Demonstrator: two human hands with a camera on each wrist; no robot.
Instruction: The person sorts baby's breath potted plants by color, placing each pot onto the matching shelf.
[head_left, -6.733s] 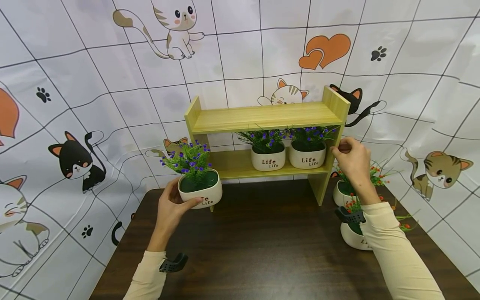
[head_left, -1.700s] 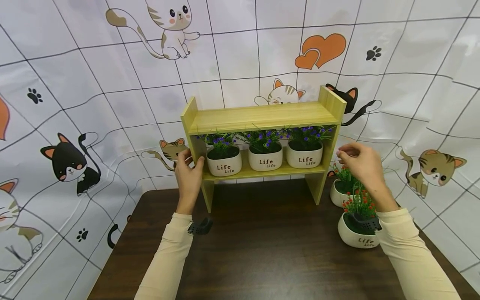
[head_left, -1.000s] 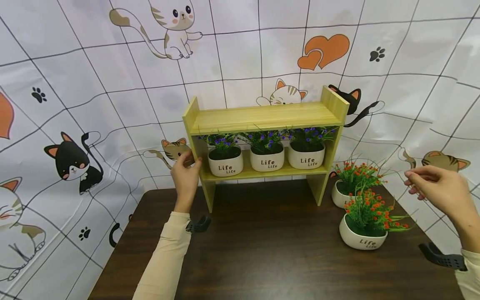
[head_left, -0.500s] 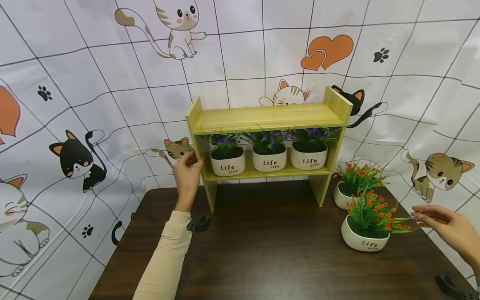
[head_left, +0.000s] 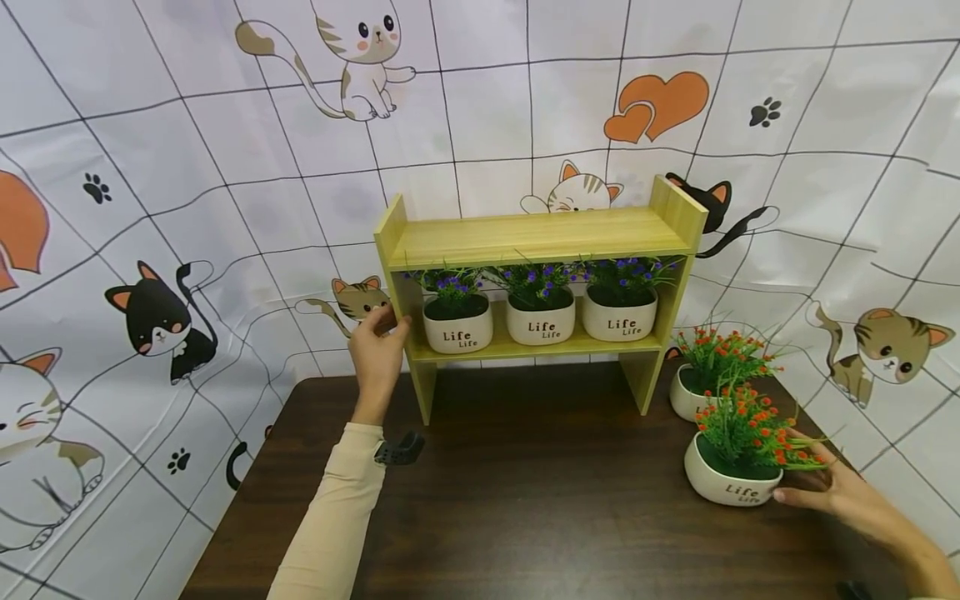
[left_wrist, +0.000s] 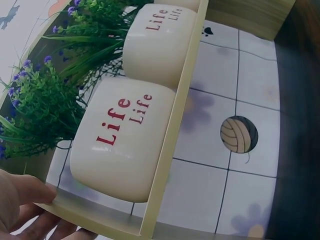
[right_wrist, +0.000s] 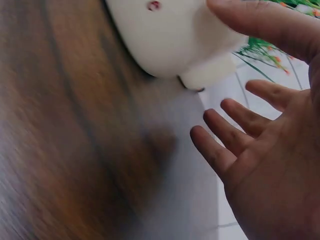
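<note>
My left hand (head_left: 377, 357) grips the left side panel of a yellow wooden shelf (head_left: 536, 236). In the left wrist view the thumb lies inside the panel and the fingers (left_wrist: 47, 226) outside it. Close by on the middle board stands a white "Life" pot (head_left: 459, 333) with purple flowers. My right hand (head_left: 851, 498) is at the right side of the front orange-flowered pot (head_left: 731, 485). Its thumb is at the pot's wall, and the other fingers are spread, partly behind the foliage. In the right wrist view these fingers (right_wrist: 220, 150) stand apart from the pot.
Two more purple-flowered pots, a middle one (head_left: 540, 327) and a right one (head_left: 619, 322), share the board. Another orange-flowered pot (head_left: 686, 398) stands behind the front one. The dark wooden table (head_left: 525, 500) meets cat-patterned wall covering (head_left: 480, 108).
The left purple-flowered pot has gone from my left hand onto the shelf, and that hand now holds the panel. My right hand has left the shelf's right side and come down beside the front orange-flowered pot.
</note>
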